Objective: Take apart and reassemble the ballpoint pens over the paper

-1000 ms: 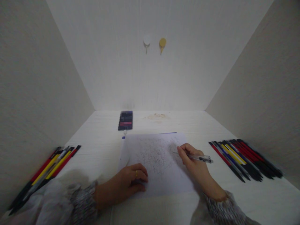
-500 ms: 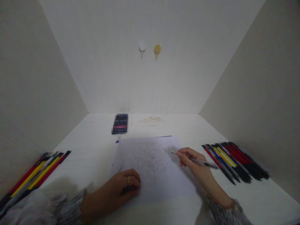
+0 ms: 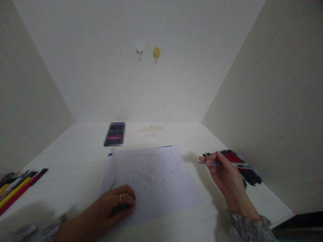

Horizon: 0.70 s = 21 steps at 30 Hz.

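- At the far left edge of the frame, one loose bundle of pens [image 3: 17, 190] lies on the desk [image 3: 75, 158]; six or so show, the rest cut off.
- Lower left of centre, the left hand [image 3: 111, 206], fingers curled and holding nothing, presses on one scribbled sheet of paper [image 3: 151, 178]. Keeping that palm firm would likely stop the sheet sliding.
- Upper centre, two wall hooks [image 3: 147, 52]; below them, one dark blurred object [image 3: 114, 134].
- Right of centre, the right hand [image 3: 224, 174] pinches one clear pen [image 3: 223, 164], raised just beside a second pen bundle [image 3: 239, 164], too overlapped to count. A level, low carry seems best.
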Tool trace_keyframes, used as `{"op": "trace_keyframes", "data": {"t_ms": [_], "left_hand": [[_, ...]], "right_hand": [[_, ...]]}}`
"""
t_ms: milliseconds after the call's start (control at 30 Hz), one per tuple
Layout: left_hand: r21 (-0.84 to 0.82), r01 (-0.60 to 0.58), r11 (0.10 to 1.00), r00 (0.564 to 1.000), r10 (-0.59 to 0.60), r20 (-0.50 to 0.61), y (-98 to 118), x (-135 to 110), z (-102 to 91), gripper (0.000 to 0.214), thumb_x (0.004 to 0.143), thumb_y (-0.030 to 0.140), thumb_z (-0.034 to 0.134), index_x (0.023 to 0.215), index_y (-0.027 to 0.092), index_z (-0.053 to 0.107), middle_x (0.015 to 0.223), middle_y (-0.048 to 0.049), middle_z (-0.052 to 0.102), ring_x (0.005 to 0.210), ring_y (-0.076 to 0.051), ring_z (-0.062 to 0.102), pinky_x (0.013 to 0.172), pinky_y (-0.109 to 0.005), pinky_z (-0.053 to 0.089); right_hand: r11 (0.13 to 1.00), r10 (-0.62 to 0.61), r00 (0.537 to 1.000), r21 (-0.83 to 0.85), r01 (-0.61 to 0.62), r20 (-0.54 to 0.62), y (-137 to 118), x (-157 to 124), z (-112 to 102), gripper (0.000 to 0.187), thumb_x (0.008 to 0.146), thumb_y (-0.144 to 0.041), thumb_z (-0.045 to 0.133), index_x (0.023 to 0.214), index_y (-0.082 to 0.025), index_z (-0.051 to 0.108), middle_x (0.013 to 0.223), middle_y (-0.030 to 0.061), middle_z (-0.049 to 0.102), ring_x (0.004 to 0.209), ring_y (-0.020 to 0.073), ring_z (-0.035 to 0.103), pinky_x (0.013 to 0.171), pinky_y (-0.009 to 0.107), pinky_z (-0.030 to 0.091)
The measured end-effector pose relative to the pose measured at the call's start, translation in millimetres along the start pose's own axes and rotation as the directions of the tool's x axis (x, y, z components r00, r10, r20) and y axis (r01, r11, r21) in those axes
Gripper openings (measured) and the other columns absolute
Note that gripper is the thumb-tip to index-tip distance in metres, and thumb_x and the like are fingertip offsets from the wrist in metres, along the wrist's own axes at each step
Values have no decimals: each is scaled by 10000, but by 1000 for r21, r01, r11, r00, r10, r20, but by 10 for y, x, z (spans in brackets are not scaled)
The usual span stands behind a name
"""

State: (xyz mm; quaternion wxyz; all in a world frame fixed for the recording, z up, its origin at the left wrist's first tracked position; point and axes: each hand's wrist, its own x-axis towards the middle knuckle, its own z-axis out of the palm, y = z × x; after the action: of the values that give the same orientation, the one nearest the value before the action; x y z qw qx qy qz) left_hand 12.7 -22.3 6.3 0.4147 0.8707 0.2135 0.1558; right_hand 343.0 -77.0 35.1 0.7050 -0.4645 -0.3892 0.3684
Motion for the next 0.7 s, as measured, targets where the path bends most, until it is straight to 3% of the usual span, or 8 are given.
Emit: {"op": "trace_keyframes", "data": {"t_ms": [67,133,233,300,500,633,700], "left_hand": [[3,11,1000,1000,-11,8,14,3,-5,168,809,203,399,861,205,558,889,-32,553,790,-125,522,719,-232,430],[-1,12,1000,1000,-12,16,15,4,-9,172,813,207,392,867,209,556,890,-30,550,790,-127,520,720,-234,433],[-12,-15,1000,1000,15,22,-35,2,-1,168,812,213,391,863,220,551,888,-24,551,781,-128,522,721,-234,437],[-20,-27,999,999,28,18,-84,1,10,162,808,216,397,861,225,549,892,-23,553,784,-131,523,726,-233,437],[-14,-43,999,998,43,36,-160,5,44,169,801,220,398,855,227,558,880,-28,563,772,-130,531,714,-213,438],[6,-34,999,999,34,-34,-157,5,70,155,798,227,400,819,220,553,858,-27,564,753,-127,531,696,-206,438],[14,-28,1000,999,28,-17,-144,8,64,152,796,221,403,813,220,555,857,-26,566,766,-130,532,705,-207,434]], "right_hand": [[999,-3,999,37,4,-39,-14,19,-3,122,723,-340,532,750,-226,566,453,-69,420,517,107,497,732,349,408],[996,-9,998,91,15,-69,-49,34,5,166,715,-365,545,820,-237,552,430,-98,319,400,67,372,656,313,418],[991,16,999,136,-10,-38,-129,47,14,491,686,-650,334,711,-211,552,483,-59,328,430,94,364,601,329,415],[997,24,1000,74,-25,15,-179,48,12,659,623,-752,134,570,-209,503,509,-21,357,488,131,403,611,357,411],[991,-31,998,-126,39,62,-241,29,-12,592,689,-664,93,477,-218,420,469,-20,327,481,139,383,597,344,395],[994,-32,999,-109,32,2,-294,41,-106,618,696,-671,87,567,-214,483,479,-19,354,470,137,409,568,334,400],[993,-4,999,-114,-1,-45,-336,85,-224,616,694,-683,121,655,-210,515,488,-23,377,436,125,403,502,309,394]]}}
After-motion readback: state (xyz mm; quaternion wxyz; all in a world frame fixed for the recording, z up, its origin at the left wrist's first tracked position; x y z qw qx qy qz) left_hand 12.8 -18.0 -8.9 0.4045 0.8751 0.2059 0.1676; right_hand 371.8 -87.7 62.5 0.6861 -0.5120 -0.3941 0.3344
